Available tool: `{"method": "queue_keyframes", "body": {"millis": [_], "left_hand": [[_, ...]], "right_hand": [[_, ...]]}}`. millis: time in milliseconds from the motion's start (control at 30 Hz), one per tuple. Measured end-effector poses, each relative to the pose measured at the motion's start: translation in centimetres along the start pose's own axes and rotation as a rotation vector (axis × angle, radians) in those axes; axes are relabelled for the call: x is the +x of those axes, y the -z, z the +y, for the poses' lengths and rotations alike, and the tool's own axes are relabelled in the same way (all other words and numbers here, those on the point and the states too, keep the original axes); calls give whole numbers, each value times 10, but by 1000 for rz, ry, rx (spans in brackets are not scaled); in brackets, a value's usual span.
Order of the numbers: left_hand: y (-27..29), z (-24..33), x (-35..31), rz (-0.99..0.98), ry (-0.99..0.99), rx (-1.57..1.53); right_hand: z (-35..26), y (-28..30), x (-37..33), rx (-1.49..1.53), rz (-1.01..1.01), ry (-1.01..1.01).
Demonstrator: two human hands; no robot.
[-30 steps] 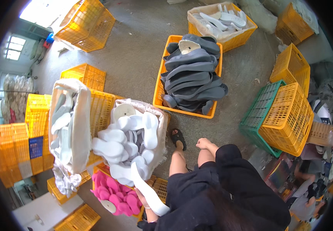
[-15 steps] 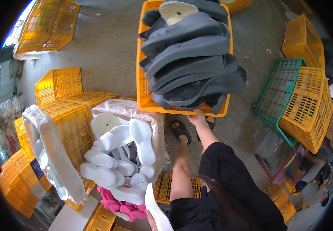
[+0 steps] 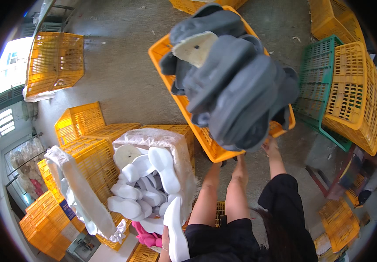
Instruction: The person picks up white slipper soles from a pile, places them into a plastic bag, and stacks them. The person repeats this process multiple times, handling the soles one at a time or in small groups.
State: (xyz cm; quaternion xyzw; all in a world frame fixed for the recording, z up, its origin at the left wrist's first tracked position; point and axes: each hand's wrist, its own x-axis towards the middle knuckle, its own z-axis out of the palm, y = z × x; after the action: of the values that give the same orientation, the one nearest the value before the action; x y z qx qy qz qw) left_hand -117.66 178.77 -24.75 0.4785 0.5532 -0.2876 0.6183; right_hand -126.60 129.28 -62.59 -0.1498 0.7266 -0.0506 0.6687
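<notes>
My left hand (image 3: pixel 166 239) is closed round a white foam shoe sole (image 3: pixel 175 229), held upright near the lower edge; the sole hides most of the fingers. At the near right corner of an orange plastic crate (image 3: pixel 171 83), my right hand (image 3: pixel 270 146) grips the rim. Dark grey foam soles (image 3: pixel 241 91) are heaped above the crate's sides, with a cream-coloured sole-shaped piece (image 3: pixel 197 48) on top. Left of my legs, an open whitish woven sack (image 3: pixel 184 150) holds several white soles (image 3: pixel 140 190). Bright pink soles (image 3: pixel 147 236) lie just below it.
Stacked orange crates (image 3: pixel 86 161) stand at the left, beside another sack (image 3: pixel 81 192) of white pieces. A green crate (image 3: pixel 317 83) and an orange crate (image 3: pixel 350 96) lean together at the right. Another orange crate (image 3: pixel 55 63) stands far left.
The loaded crate has turned: its near edge now slants down to the left, and its right corner has swung rightward with my right hand. The white sole stays in my left hand.
</notes>
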Motion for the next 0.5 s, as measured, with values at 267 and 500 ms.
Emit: {"method": "queue_keyframes", "body": {"millis": [267, 500], "left_hand": [[4, 43, -31, 5, 34, -2], [-3, 70, -20, -40, 89, -109]], "right_hand": [[99, 49, 8, 107, -221, -5], [115, 61, -27, 83, 42, -235]]}}
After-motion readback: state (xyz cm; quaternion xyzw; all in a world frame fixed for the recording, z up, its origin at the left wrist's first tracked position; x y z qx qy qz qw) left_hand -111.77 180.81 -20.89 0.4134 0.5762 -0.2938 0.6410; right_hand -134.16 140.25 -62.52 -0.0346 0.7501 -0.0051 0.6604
